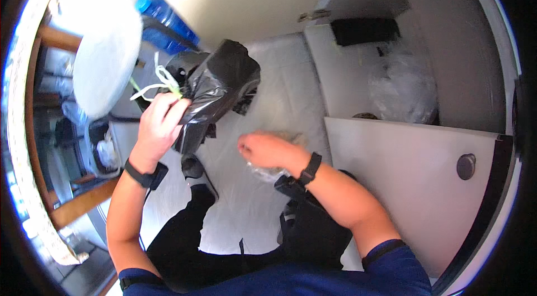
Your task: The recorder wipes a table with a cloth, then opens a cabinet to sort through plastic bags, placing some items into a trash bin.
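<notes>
My left hand point(161, 120) pinches a black plastic bag point(214, 86) near its edge. White and pale green ties point(161, 80) stick out by the fingertips. The bag is bulky and shiny; what it contains is hidden. Over the tiled floor point(289, 82), my right hand point(268, 149) is curled into a loose fist. Crumpled clear plastic point(268, 173) shows below and behind that hand, seemingly held in it, though the area is blurred. Each wrist wears a black band.
To the right, an open cabinet point(344, 82) holds clear plastic bags point(402, 86) and a black object point(365, 31). Its pale door point(402, 170) has a round knob. A blue water jug point(168, 23), a round white panel point(109, 65) and a wooden frame point(84, 206) stand left.
</notes>
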A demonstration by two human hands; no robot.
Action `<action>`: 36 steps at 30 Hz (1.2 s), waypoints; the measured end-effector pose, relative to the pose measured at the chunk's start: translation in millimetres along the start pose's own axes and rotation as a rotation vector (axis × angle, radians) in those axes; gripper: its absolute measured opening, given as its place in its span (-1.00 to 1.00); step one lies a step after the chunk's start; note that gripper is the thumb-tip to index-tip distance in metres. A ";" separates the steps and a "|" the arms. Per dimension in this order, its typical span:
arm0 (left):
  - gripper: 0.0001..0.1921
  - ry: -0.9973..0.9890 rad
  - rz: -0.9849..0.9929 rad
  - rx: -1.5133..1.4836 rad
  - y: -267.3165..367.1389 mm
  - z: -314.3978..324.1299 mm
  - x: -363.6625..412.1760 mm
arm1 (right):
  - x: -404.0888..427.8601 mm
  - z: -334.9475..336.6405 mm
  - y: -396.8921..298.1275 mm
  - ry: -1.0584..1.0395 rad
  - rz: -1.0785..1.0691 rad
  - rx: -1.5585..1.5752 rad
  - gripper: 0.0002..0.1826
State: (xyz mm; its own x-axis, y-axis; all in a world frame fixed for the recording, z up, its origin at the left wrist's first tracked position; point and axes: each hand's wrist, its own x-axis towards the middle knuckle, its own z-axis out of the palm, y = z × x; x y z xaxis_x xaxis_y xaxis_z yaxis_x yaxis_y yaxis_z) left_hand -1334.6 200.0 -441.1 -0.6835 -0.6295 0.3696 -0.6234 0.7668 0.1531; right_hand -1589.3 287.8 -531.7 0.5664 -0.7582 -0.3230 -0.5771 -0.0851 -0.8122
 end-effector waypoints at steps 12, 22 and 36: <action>-0.67 -0.698 -0.200 -0.155 38.1 121.7 -251.5 | 16.0 141.6 81.0 0.153 0.187 -0.087 -0.64; -0.63 -0.182 -0.488 -0.361 35.7 128.5 -187.7 | 20.4 208.1 92.6 0.015 0.206 0.032 -0.79; -0.61 -0.530 -0.340 -0.558 2.6 32.1 -124.0 | 60.5 41.8 -20.3 0.299 -0.247 -0.230 0.18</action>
State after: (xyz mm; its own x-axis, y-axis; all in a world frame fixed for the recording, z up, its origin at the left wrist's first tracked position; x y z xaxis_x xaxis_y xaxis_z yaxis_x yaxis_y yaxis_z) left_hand -1263.7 276.0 -516.0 -0.6672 -0.7063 -0.2366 -0.6435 0.3865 0.6608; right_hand -1518.7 270.7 -555.0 0.5282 -0.8477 0.0486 -0.5811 -0.4026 -0.7072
